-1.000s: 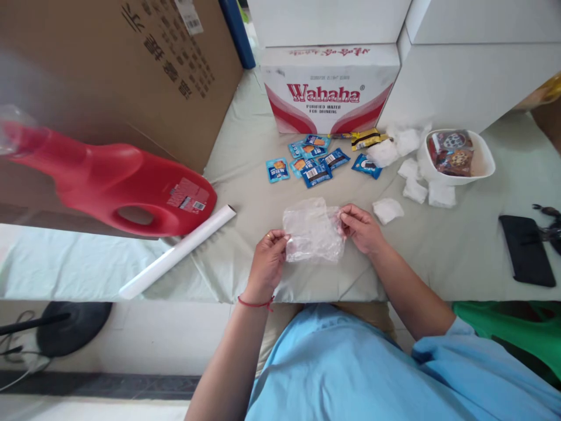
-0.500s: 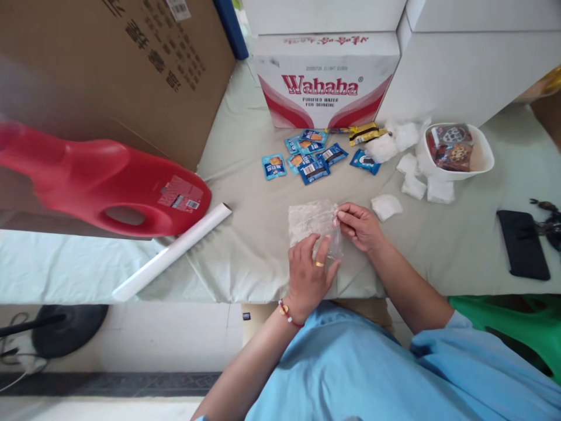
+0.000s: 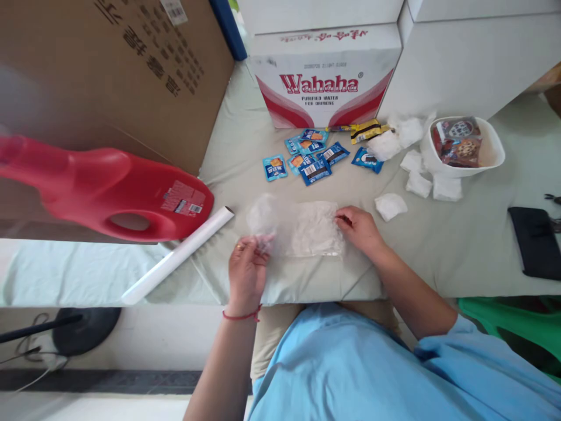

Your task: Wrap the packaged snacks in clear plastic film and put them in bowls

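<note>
My left grip (image 3: 246,266) is closed, thumb against fingers, on crumpled clear plastic film (image 3: 262,215), left of the frame's center. My right grip (image 3: 362,231) is closed in a thumb-and-finger pinch at the right edge of a flat translucent packet (image 3: 318,229). The packet lies over the cloth-covered table (image 3: 243,143), slightly right of and below the frame's center. Whether film and packet are joined cannot be determined; the area between them is blurred.

Markings: the white-and-red carton (image 3: 326,82) at upper center reads "Wahaha" and "PURIFIED WATER FOR DRINKING". The brown cardboard box (image 3: 131,117) at upper left carries Chinese characters and a barcode label (image 3: 174,10). Print on the red jug (image 3: 109,193), at left, is too small to read.

Orientation: the film's long axis points from my fingers toward the top of the frame. The packet is nearly square; its lower edge runs left to right, roughly parallel to the table's front edge.
</note>
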`<state>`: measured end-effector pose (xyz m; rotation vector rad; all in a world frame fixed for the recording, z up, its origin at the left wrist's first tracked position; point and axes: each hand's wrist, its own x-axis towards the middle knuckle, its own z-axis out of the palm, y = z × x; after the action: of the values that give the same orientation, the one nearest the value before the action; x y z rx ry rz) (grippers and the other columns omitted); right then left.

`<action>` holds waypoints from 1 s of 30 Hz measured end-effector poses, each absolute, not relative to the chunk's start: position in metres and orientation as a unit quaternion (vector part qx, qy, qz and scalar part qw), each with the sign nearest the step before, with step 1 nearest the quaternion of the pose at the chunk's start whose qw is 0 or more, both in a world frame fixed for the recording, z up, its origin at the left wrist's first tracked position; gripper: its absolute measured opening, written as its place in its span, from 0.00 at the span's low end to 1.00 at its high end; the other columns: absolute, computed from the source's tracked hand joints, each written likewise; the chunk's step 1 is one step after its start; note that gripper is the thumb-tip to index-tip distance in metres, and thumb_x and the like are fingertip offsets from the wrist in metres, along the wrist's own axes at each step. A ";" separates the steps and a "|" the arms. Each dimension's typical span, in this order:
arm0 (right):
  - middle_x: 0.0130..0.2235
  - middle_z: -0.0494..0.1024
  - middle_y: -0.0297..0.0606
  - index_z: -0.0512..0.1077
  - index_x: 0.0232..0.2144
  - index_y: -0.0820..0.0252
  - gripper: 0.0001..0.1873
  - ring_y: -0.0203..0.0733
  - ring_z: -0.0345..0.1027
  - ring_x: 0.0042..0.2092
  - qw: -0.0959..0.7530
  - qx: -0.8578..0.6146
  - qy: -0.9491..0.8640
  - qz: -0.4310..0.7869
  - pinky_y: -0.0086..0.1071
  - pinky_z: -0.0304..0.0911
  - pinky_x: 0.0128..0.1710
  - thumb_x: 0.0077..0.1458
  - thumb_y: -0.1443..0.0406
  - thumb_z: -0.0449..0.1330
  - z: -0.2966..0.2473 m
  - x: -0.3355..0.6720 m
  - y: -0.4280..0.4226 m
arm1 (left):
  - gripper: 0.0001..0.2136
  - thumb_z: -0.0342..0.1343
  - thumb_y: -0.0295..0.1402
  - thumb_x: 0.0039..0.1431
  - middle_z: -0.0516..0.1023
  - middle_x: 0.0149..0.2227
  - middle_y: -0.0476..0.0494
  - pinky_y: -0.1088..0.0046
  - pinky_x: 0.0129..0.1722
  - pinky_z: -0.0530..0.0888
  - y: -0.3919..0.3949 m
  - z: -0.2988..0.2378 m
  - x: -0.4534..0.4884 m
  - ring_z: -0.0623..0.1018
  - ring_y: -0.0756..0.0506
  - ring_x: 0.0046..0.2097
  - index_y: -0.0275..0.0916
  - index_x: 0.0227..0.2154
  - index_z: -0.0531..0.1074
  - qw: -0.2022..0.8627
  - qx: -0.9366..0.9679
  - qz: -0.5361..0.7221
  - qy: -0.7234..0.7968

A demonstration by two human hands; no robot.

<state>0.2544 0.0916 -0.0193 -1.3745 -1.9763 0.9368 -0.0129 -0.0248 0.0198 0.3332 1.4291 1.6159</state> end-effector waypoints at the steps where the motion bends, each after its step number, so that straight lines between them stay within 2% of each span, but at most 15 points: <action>1: 0.37 0.81 0.41 0.79 0.37 0.56 0.09 0.45 0.74 0.39 0.283 -0.512 -0.728 0.356 0.39 0.68 0.43 0.61 0.62 0.59 -0.020 0.255 0.092 | 0.16 0.73 0.37 0.46 0.79 0.30 0.51 0.74 0.36 0.76 -0.026 0.019 -0.023 0.81 0.48 0.37 0.40 0.29 0.70 0.439 0.119 0.660 0.598; 4: 0.34 0.80 0.38 0.79 0.38 0.56 0.10 0.43 0.73 0.35 0.303 -0.523 -0.694 0.392 0.37 0.68 0.40 0.61 0.59 0.59 -0.020 0.258 0.092 | 0.17 0.74 0.35 0.42 0.77 0.27 0.54 0.76 0.34 0.76 -0.033 0.016 -0.043 0.79 0.51 0.32 0.39 0.28 0.69 0.392 0.089 0.657 0.638; 8: 0.32 0.79 0.37 0.78 0.38 0.57 0.12 0.42 0.71 0.33 0.300 -0.534 -0.671 0.418 0.35 0.67 0.36 0.61 0.57 0.59 -0.015 0.262 0.092 | 0.18 0.74 0.36 0.40 0.77 0.25 0.54 0.79 0.29 0.74 -0.041 0.016 -0.045 0.78 0.52 0.29 0.38 0.28 0.71 0.403 0.069 0.643 0.647; 12: 0.41 0.79 0.41 0.77 0.43 0.57 0.13 0.39 0.68 0.31 0.344 -0.547 -0.698 0.309 0.37 0.67 0.37 0.63 0.56 0.60 0.008 0.265 0.084 | 0.18 0.76 0.37 0.39 0.79 0.26 0.51 0.80 0.31 0.75 -0.043 0.017 -0.037 0.81 0.51 0.31 0.38 0.28 0.73 0.430 0.065 0.639 0.635; 14: 0.40 0.78 0.40 0.76 0.44 0.56 0.12 0.39 0.68 0.32 0.369 -0.517 -0.727 0.260 0.37 0.67 0.39 0.67 0.57 0.58 0.023 0.263 0.077 | 0.18 0.77 0.37 0.39 0.80 0.27 0.50 0.79 0.33 0.77 -0.044 0.018 -0.034 0.82 0.50 0.32 0.38 0.28 0.73 0.445 0.066 0.644 0.618; 17: 0.38 0.78 0.40 0.76 0.44 0.56 0.10 0.44 0.71 0.39 0.351 -0.392 -0.807 0.270 0.39 0.69 0.43 0.70 0.59 0.56 0.035 0.249 0.064 | 0.18 0.78 0.38 0.40 0.82 0.30 0.48 0.76 0.37 0.79 -0.045 0.018 -0.032 0.83 0.49 0.35 0.38 0.28 0.74 0.471 0.072 0.647 0.595; 19: 0.44 0.79 0.45 0.76 0.47 0.56 0.11 0.49 0.71 0.46 0.314 -0.313 -0.857 0.263 0.44 0.68 0.50 0.69 0.59 0.59 0.035 0.233 0.055 | 0.19 0.78 0.39 0.41 0.82 0.31 0.48 0.75 0.39 0.79 -0.047 0.018 -0.030 0.84 0.49 0.37 0.38 0.29 0.74 0.482 0.078 0.645 0.587; 22: 0.55 0.76 0.52 0.74 0.55 0.58 0.21 0.57 0.66 0.54 0.246 -0.282 -0.899 0.226 0.51 0.66 0.54 0.64 0.54 0.66 0.026 0.203 0.042 | 0.19 0.78 0.39 0.42 0.82 0.31 0.48 0.74 0.41 0.80 -0.050 0.016 -0.025 0.85 0.48 0.38 0.38 0.30 0.74 0.495 0.083 0.645 0.576; 24: 0.58 0.74 0.53 0.74 0.57 0.58 0.26 0.59 0.63 0.57 0.208 -0.281 -0.915 0.203 0.53 0.65 0.55 0.61 0.54 0.69 0.020 0.185 0.036 | 0.20 0.78 0.39 0.42 0.82 0.31 0.49 0.73 0.42 0.80 -0.052 0.016 -0.022 0.85 0.47 0.39 0.39 0.30 0.73 0.507 0.085 0.646 0.564; 28: 0.55 0.78 0.46 0.78 0.45 0.55 0.07 0.56 0.63 0.58 0.210 -0.257 -0.924 0.189 0.51 0.63 0.56 0.65 0.67 0.63 0.016 0.165 0.037 | 0.20 0.78 0.40 0.44 0.81 0.31 0.50 0.71 0.45 0.80 -0.056 0.017 -0.018 0.85 0.47 0.40 0.39 0.30 0.73 0.520 0.092 0.651 0.546; 30: 0.51 0.80 0.43 0.79 0.41 0.55 0.07 0.53 0.66 0.55 0.244 -0.244 -0.910 0.228 0.49 0.64 0.55 0.67 0.68 0.60 0.021 0.166 0.043 | 0.20 0.77 0.41 0.45 0.81 0.31 0.49 0.72 0.44 0.80 -0.058 0.016 -0.019 0.84 0.47 0.40 0.39 0.30 0.72 0.520 0.092 0.648 0.548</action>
<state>0.1664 0.0432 0.0210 -0.6671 -2.4859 0.6225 -0.0185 -0.0584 0.0161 0.2211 1.3134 1.5544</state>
